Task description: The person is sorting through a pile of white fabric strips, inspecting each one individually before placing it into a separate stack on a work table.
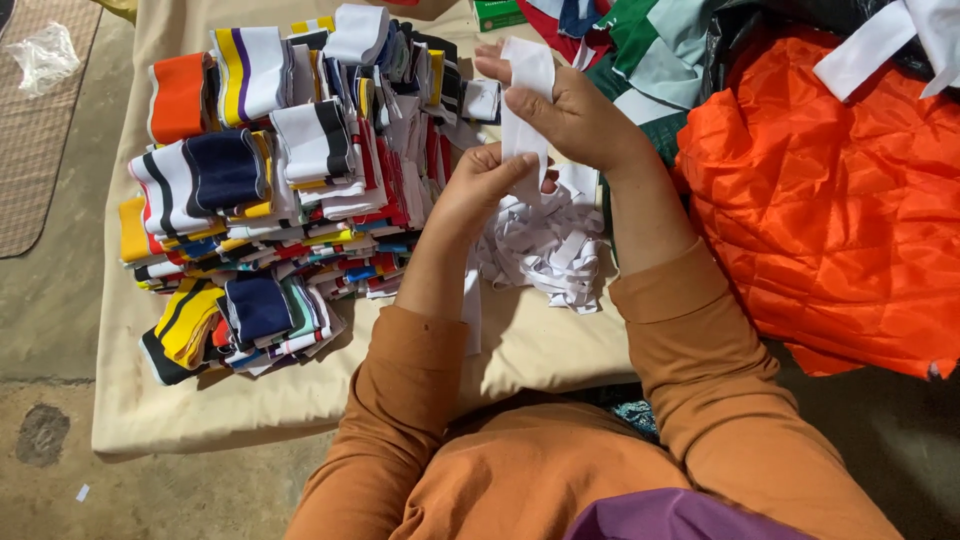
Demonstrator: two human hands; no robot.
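Note:
A white fabric strip is stretched upright between both hands. My right hand pinches its upper part, with the top end folded over my fingers. My left hand grips the strip lower down, thumb pressed on it. Just below and right of my hands lies a loose heap of white strips on a cream cloth. Both arms wear orange-brown sleeves.
Piles of folded striped knit bands in orange, navy, yellow, red and white fill the cloth on the left. Bright orange shiny fabric lies at right, with green and white pieces beyond. Concrete floor and a woven mat are at far left.

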